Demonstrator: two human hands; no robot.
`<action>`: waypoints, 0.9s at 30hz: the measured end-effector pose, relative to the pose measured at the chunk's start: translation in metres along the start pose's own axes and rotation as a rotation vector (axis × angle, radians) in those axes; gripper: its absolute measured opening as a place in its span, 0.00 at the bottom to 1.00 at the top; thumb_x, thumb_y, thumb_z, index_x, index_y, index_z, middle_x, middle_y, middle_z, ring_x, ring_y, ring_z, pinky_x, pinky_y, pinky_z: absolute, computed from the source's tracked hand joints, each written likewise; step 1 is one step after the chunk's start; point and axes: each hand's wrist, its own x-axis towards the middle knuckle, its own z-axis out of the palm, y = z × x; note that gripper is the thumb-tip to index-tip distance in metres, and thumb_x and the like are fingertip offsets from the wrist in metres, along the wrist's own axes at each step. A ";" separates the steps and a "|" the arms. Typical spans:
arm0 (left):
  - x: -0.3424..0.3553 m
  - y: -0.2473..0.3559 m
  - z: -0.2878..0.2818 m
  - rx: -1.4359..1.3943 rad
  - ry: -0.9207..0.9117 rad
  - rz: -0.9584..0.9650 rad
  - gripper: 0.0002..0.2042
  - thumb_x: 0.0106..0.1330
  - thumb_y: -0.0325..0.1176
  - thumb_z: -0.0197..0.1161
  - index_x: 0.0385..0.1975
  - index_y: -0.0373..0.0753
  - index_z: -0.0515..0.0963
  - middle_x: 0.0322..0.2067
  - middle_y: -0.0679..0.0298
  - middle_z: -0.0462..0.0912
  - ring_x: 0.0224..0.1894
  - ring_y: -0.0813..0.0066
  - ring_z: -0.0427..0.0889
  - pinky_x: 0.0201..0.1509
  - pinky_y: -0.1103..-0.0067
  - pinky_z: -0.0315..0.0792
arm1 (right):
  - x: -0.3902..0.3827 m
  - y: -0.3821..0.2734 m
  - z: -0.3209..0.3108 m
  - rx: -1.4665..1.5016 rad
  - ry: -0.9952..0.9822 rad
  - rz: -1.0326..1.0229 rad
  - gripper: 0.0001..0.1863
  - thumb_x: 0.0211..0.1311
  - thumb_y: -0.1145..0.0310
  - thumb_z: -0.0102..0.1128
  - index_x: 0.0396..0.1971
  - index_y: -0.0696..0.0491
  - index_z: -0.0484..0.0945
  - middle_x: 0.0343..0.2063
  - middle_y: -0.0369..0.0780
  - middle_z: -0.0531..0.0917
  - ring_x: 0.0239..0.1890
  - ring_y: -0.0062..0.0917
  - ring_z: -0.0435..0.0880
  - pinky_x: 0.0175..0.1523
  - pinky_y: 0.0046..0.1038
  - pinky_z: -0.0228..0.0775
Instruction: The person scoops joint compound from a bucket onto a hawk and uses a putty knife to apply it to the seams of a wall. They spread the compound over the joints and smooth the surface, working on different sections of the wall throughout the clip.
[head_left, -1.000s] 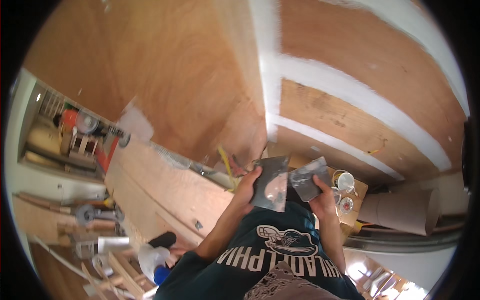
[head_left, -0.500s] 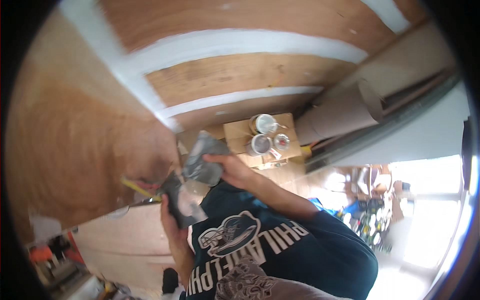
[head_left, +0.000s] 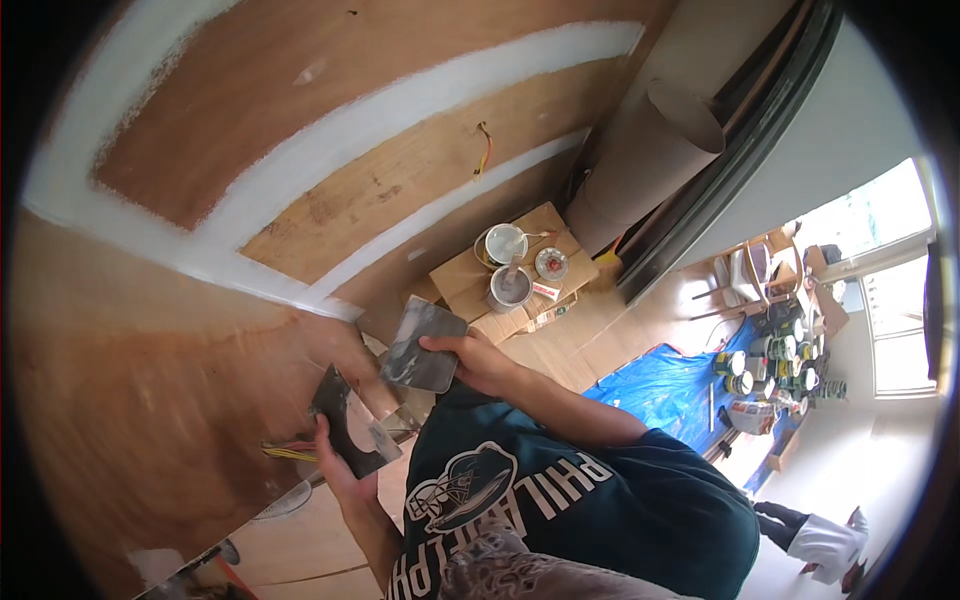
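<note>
My right hand grips a grey flat putty spreader, its thumb pressed over the smeared face. My left hand is closed round the edge of a second, darker putty spreader with a pale patch of putty on it. The two blades are held a small gap apart in front of my chest. Behind the left one, a bundle of yellow and red wires sticks out by the brown wood panel. Most of the left fingers are hidden behind the blade.
Wood panels carry white putty bands. A cardboard box bears two tubs and a round lid. A big brown tube leans in the corner. Right, paint buckets stand around a blue sheet; a person is farther off.
My view has swung, so the wall bands slant more and the buckets and a person show at right. Both hands keep their blades; the gap between the blades looks wider.
</note>
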 end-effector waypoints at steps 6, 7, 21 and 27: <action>0.000 -0.005 0.023 -0.003 -0.098 -0.072 0.18 0.69 0.43 0.59 0.52 0.38 0.76 0.48 0.64 0.82 0.49 0.71 0.80 0.55 0.72 0.71 | -0.006 -0.012 -0.006 0.045 0.052 -0.062 0.20 0.61 0.71 0.63 0.52 0.59 0.73 0.46 0.41 0.82 0.47 0.28 0.83 0.53 0.31 0.76; -0.001 -0.006 0.023 -0.007 -0.116 -0.086 0.20 0.70 0.42 0.58 0.54 0.36 0.75 0.51 0.63 0.81 0.52 0.70 0.79 0.59 0.72 0.69 | -0.008 -0.012 -0.006 0.041 0.068 -0.065 0.20 0.61 0.71 0.63 0.52 0.58 0.73 0.46 0.41 0.82 0.47 0.28 0.83 0.52 0.30 0.76; -0.004 -0.028 0.012 -0.006 -0.022 -0.066 0.13 0.70 0.38 0.57 0.48 0.38 0.78 0.45 0.64 0.83 0.47 0.72 0.82 0.51 0.75 0.74 | -0.016 0.017 -0.035 0.001 0.093 0.060 0.17 0.58 0.76 0.64 0.49 0.57 0.76 0.43 0.39 0.83 0.47 0.26 0.82 0.53 0.30 0.73; 0.009 -0.038 0.003 -0.026 0.049 -0.021 0.16 0.71 0.40 0.56 0.51 0.37 0.76 0.46 0.63 0.83 0.48 0.72 0.81 0.53 0.74 0.73 | -0.003 0.016 -0.044 -0.224 -0.036 -0.001 0.17 0.59 0.75 0.64 0.49 0.57 0.78 0.42 0.36 0.84 0.47 0.22 0.80 0.54 0.27 0.69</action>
